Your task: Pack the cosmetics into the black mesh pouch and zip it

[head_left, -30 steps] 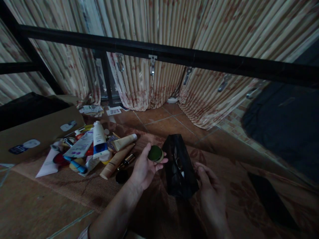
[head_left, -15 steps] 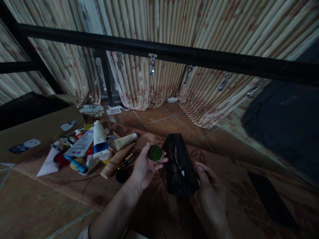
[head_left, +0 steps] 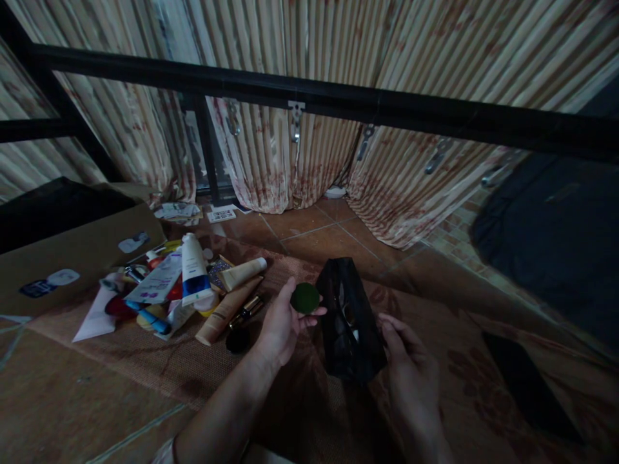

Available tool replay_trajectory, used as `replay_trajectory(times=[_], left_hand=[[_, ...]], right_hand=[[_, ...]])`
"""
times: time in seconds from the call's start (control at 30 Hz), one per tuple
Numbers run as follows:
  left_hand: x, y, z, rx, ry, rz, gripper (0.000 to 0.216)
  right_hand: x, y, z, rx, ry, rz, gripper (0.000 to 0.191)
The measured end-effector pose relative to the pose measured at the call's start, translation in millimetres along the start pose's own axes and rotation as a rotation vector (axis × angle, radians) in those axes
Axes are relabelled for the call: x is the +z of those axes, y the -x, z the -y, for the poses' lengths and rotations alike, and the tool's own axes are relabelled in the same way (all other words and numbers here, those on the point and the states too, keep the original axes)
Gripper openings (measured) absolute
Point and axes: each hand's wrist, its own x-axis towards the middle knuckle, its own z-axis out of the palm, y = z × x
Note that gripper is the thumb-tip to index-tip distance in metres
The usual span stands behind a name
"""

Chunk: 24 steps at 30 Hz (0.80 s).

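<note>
My left hand (head_left: 281, 322) holds a small round green tin (head_left: 304, 298) between thumb and fingertips, just left of the mouth of a black pouch (head_left: 349, 319). The pouch stands open and upright on a brown woven mat (head_left: 159, 361). My right hand (head_left: 410, 367) grips the pouch's lower right edge with fingers curled. Something pale shows inside the pouch's opening.
A heap of tubes, bottles and small cosmetics (head_left: 184, 290) lies on the mat at the left, beside a cardboard box flap (head_left: 72, 258). A small black round lid (head_left: 238, 339) lies near my left wrist. A black metal bar (head_left: 338, 103) crosses overhead before striped curtains (head_left: 300, 51). Dark fabric (head_left: 556, 238) hangs at right.
My left hand has tilted the green tin and shifted it slightly right, closer to the pouch's opening. The right hand and pouch have barely moved.
</note>
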Motion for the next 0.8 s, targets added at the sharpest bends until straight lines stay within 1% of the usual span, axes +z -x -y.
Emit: replay_trajectory(times=[0.17, 0.33, 0.57, 0.8], left_hand=[[-1, -1, 3, 0.040, -0.047, -0.027, 0.038], [-1, -2, 4, 0.023, -0.065, -0.037, 0.038], [-2, -3, 6, 0.022, -0.098, -0.020, 0.038], [-3, -4, 8, 0.025, -0.098, -0.017, 0.041]], right_hand=[[0, 0, 0, -0.005, 0.005, 0.001, 0.037], [0, 1, 5, 0.001, 0.028, -0.003, 0.036], [1, 2, 9, 0.006, 0.012, 0.001, 0.038], [1, 2, 9, 0.008, 0.046, -0.008, 0.036]])
